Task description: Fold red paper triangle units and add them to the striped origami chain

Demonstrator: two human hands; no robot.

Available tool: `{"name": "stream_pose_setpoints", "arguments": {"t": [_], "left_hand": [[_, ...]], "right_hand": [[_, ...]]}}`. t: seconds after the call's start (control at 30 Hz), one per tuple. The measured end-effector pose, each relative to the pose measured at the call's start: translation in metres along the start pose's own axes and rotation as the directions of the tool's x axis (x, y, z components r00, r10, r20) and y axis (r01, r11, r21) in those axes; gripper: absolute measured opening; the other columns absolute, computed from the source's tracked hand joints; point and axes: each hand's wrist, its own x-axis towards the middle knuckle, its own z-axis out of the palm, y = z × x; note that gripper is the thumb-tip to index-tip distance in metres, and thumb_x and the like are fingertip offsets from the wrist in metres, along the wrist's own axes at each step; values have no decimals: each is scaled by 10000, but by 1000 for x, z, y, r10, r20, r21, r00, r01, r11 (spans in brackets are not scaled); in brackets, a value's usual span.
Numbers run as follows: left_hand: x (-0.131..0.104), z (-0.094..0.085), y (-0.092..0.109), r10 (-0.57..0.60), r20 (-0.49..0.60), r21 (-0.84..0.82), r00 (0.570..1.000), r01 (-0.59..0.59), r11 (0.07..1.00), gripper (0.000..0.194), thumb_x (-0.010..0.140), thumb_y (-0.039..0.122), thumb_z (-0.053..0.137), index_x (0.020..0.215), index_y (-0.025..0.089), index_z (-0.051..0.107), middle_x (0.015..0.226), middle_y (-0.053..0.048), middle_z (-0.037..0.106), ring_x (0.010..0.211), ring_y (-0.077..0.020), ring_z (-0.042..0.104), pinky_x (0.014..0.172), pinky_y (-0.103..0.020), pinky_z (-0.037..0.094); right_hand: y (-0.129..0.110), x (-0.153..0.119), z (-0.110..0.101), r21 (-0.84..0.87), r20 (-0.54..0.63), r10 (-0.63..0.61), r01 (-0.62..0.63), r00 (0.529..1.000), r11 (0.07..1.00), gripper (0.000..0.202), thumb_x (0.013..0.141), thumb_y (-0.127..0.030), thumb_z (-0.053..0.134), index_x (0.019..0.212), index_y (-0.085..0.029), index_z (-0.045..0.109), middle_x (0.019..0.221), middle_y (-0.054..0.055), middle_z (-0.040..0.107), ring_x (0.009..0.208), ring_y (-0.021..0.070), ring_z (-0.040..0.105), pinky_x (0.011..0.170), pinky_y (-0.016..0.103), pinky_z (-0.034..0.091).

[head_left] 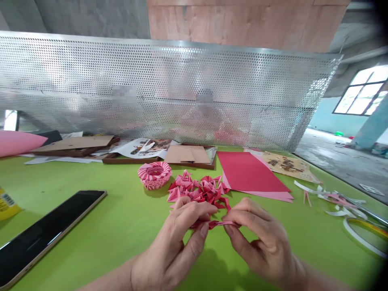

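Observation:
My left hand (182, 238) and my right hand (257, 234) meet over the green table, both closed in a pinch. Stretched between their fingertips is a folded paper strip (217, 223), red toward the left and pink toward the right. Its two ends are hidden under my fingers. Just beyond my hands lies a loose pile of red and pink folded paper pieces (197, 188). A round pink-and-red woven paper basket (154, 175) stands behind the pile, to its left.
Red and pink paper sheets (251, 171) lie at the back right. Scissors (366, 228) rest among white paper scraps at the right edge. A black phone (48, 234) is on the left. Wooden frames (190, 155) line the foot of a perforated metal screen (169, 93).

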Motion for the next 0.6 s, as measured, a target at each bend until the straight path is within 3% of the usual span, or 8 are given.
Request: {"name": "stream_pose_setpoints", "arguments": {"t": [0.17, 0.37, 0.6], "left_hand": [[3, 0, 1, -37, 25, -42, 999, 38, 998, 326, 824, 71, 411, 1110, 227, 435, 971, -42, 614, 844, -176, 572, 762, -276, 450], [2, 1, 1, -99, 53, -100, 994, 104, 990, 238, 833, 79, 399, 1010, 206, 496, 846, -20, 587, 738, -148, 543, 725, -267, 440], [0, 2, 0, -153, 60, -141, 986, 160, 977, 204, 857, 125, 389, 1007, 200, 504, 811, -31, 564, 721, -155, 518, 672, -265, 435]], "right_hand": [[-3, 3, 2, -7, -34, 27, -27, 999, 1000, 151, 795, -39, 519, 862, -160, 579, 710, 30, 550, 629, 158, 520, 537, 263, 420], [-5, 3, 5, -12, -67, 55, -56, 996, 998, 134, 792, -42, 513, 827, -153, 579, 695, 34, 548, 611, 156, 512, 525, 257, 423], [-3, 2, 5, -70, -69, -24, 20, 997, 997, 169, 786, -33, 537, 888, -161, 580, 728, 39, 567, 632, 165, 528, 559, 282, 426]]}}
